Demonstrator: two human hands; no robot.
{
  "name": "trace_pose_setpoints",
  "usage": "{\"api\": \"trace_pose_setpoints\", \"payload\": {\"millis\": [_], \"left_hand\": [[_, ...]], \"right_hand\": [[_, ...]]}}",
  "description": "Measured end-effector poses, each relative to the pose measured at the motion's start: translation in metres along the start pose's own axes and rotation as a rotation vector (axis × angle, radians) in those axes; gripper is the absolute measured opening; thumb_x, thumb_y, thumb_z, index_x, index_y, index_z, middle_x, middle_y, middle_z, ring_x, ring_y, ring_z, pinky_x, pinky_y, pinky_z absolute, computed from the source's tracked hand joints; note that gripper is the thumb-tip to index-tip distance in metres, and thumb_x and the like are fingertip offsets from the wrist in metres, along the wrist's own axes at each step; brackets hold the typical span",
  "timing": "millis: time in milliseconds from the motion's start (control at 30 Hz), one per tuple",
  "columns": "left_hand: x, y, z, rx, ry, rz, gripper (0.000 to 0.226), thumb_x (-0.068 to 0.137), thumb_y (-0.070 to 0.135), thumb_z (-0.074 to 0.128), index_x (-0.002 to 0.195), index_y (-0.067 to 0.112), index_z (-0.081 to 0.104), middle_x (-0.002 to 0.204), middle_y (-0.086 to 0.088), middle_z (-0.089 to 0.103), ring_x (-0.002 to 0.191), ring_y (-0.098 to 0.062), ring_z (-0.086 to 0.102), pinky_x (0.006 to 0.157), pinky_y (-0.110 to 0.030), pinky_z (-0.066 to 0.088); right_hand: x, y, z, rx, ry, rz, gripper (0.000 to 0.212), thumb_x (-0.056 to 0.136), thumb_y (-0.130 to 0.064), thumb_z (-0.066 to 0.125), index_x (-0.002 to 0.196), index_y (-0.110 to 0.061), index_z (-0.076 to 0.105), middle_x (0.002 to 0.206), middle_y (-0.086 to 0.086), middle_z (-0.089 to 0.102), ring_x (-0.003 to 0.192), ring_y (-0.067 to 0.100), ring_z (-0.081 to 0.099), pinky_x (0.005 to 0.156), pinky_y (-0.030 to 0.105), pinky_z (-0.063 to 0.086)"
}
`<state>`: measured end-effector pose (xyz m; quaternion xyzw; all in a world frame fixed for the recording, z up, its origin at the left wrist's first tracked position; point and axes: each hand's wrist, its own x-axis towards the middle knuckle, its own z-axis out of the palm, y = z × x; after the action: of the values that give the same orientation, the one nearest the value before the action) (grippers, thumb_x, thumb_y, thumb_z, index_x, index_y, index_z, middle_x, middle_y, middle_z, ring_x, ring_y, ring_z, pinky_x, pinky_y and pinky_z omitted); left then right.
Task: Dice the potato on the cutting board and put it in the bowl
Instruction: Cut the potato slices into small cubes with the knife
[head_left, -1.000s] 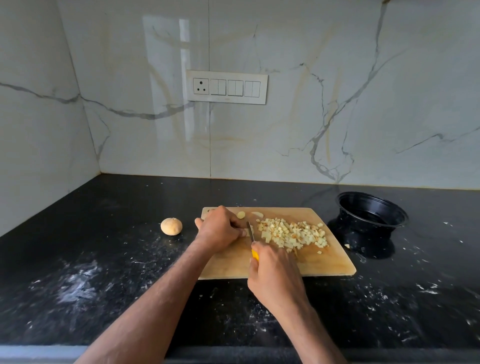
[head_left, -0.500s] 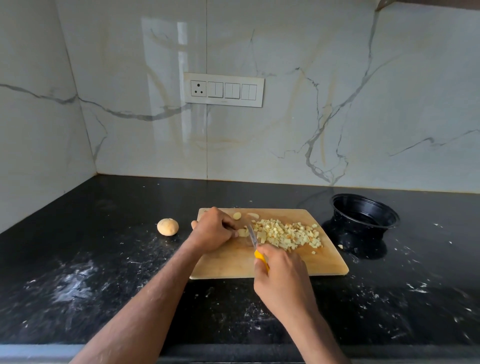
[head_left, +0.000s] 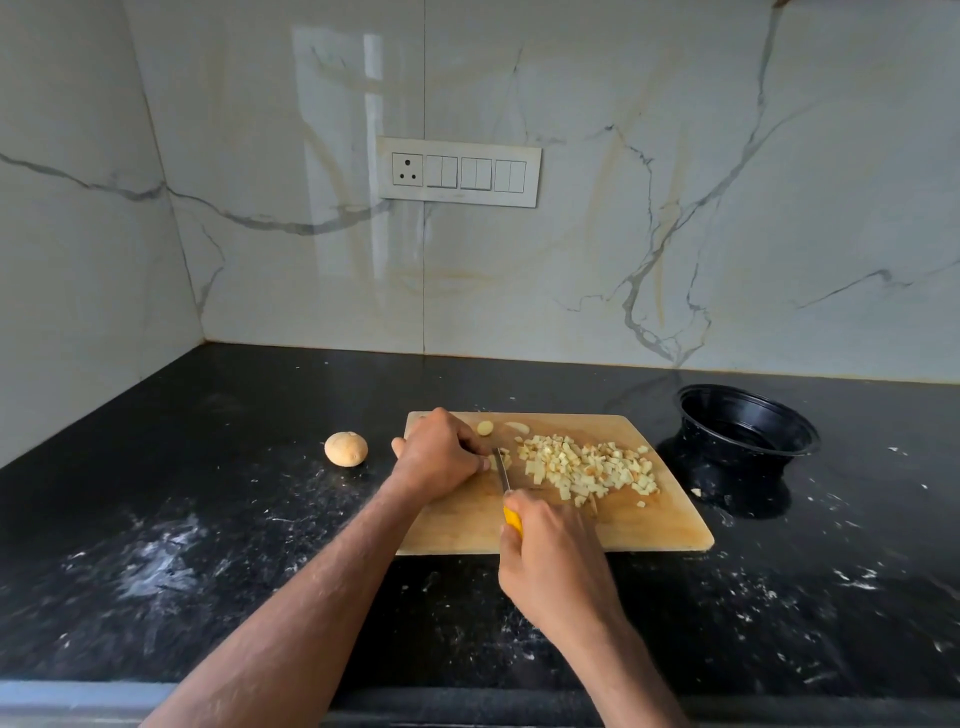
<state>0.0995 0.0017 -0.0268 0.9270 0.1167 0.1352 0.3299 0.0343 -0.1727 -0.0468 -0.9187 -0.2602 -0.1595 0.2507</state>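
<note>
A wooden cutting board (head_left: 649, 525) lies on the black counter. A pile of diced potato (head_left: 587, 467) covers its far right part. My left hand (head_left: 441, 454) curls over a small potato piece (head_left: 492, 461) at the board's far left, most of the piece hidden by the fingers. My right hand (head_left: 556, 561) grips the yellow handle of a knife (head_left: 503, 475) whose blade stands right beside the left fingertips. Two potato end scraps (head_left: 485, 427) lie at the board's far edge. A black bowl (head_left: 748, 421) stands to the right of the board, and it looks empty.
A whole potato (head_left: 346, 448) sits on the counter (head_left: 208, 519) left of the board. One stray cube (head_left: 696, 491) lies between board and bowl. White specks and smears dot the counter. A marble wall with a switch panel (head_left: 458, 171) rises behind.
The knife blade has shifted slightly between cuts next to my left fingertips. Both hands stay on the board's left half; the camera view moved a little.
</note>
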Motion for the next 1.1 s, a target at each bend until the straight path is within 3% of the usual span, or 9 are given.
{"api": "trace_pose_setpoints", "payload": {"millis": [67, 133, 267, 433, 600, 733, 800, 900, 1100], "left_hand": [[0.000, 0.000, -0.001, -0.003, -0.006, -0.002, 0.006, 0.080, 0.027, 0.085, 0.078, 0.029, 0.079, 0.081, 0.020, 0.069, 0.099, -0.012, 0.059, 0.099, -0.052, 0.042], [0.000, -0.001, -0.001, -0.019, -0.017, 0.001, 0.008, 0.080, 0.028, 0.085, 0.076, 0.030, 0.079, 0.083, 0.019, 0.070, 0.100, -0.013, 0.059, 0.100, -0.053, 0.043], [-0.001, -0.002, -0.004, -0.035, -0.026, 0.018, 0.006, 0.079, 0.026, 0.086, 0.079, 0.030, 0.081, 0.082, 0.022, 0.071, 0.103, -0.012, 0.059, 0.100, -0.054, 0.044], [-0.002, -0.003, -0.006, -0.085, -0.048, 0.006, 0.009, 0.080, 0.020, 0.084, 0.077, 0.028, 0.082, 0.075, 0.020, 0.071, 0.092, -0.008, 0.063, 0.099, -0.052, 0.047], [-0.002, 0.000, -0.002, -0.062, -0.004, -0.025, 0.018, 0.083, 0.017, 0.080, 0.069, 0.029, 0.078, 0.070, 0.022, 0.069, 0.088, -0.008, 0.062, 0.094, -0.045, 0.043], [0.002, -0.002, -0.002, -0.048, -0.015, -0.034, 0.031, 0.083, 0.017, 0.081, 0.059, 0.034, 0.072, 0.069, 0.023, 0.068, 0.090, -0.009, 0.061, 0.093, -0.046, 0.045], [0.002, -0.002, -0.001, -0.033, -0.015, -0.044, 0.029, 0.082, 0.018, 0.081, 0.059, 0.034, 0.072, 0.069, 0.023, 0.067, 0.092, -0.008, 0.060, 0.096, -0.049, 0.044], [0.003, -0.002, 0.001, -0.004, 0.009, -0.067, 0.029, 0.080, 0.019, 0.082, 0.057, 0.033, 0.071, 0.071, 0.022, 0.067, 0.099, -0.010, 0.057, 0.092, -0.045, 0.039], [0.002, 0.000, 0.003, -0.016, 0.038, -0.097, 0.022, 0.080, 0.024, 0.082, 0.061, 0.027, 0.071, 0.073, 0.016, 0.068, 0.092, -0.012, 0.057, 0.086, -0.042, 0.031]], "right_hand": [[-0.011, 0.002, -0.003, 0.009, -0.017, 0.002, 0.034, 0.099, -0.031, 0.059, 0.133, -0.026, 0.060, 0.091, -0.012, 0.071, 0.070, 0.003, 0.056, 0.056, 0.007, 0.041], [-0.020, 0.004, -0.008, 0.032, -0.031, 0.029, 0.032, 0.098, -0.032, 0.059, 0.130, -0.029, 0.061, 0.089, -0.013, 0.070, 0.072, 0.003, 0.060, 0.061, 0.011, 0.049], [-0.024, 0.006, -0.019, 0.037, 0.056, 0.044, 0.021, 0.097, -0.032, 0.058, 0.115, -0.028, 0.068, 0.082, -0.013, 0.068, 0.069, 0.003, 0.061, 0.061, 0.012, 0.048], [-0.003, -0.001, -0.012, 0.018, 0.095, 0.022, 0.031, 0.100, -0.033, 0.053, 0.128, -0.026, 0.064, 0.089, -0.010, 0.072, 0.074, 0.006, 0.062, 0.067, 0.019, 0.048], [0.015, -0.006, -0.003, -0.011, 0.090, 0.006, 0.029, 0.099, -0.032, 0.057, 0.126, -0.025, 0.066, 0.089, -0.009, 0.073, 0.060, 0.004, 0.050, 0.042, 0.007, 0.028], [0.019, -0.005, 0.002, -0.038, 0.066, 0.008, 0.030, 0.099, -0.032, 0.058, 0.127, -0.026, 0.066, 0.091, -0.009, 0.074, 0.060, 0.003, 0.049, 0.041, 0.006, 0.024], [0.020, -0.004, 0.005, -0.021, 0.049, 0.003, 0.032, 0.099, -0.031, 0.058, 0.129, -0.025, 0.065, 0.093, -0.009, 0.074, 0.064, 0.002, 0.054, 0.047, 0.004, 0.032], [0.017, -0.004, 0.005, 0.004, 0.033, -0.006, 0.034, 0.099, -0.029, 0.059, 0.132, -0.021, 0.063, 0.099, -0.007, 0.073, 0.080, 0.004, 0.064, 0.066, 0.013, 0.052], [-0.006, -0.005, 0.004, 0.039, -0.009, 0.001, 0.032, 0.099, -0.031, 0.058, 0.131, -0.025, 0.059, 0.094, -0.009, 0.070, 0.079, 0.005, 0.064, 0.069, 0.017, 0.055]]}}
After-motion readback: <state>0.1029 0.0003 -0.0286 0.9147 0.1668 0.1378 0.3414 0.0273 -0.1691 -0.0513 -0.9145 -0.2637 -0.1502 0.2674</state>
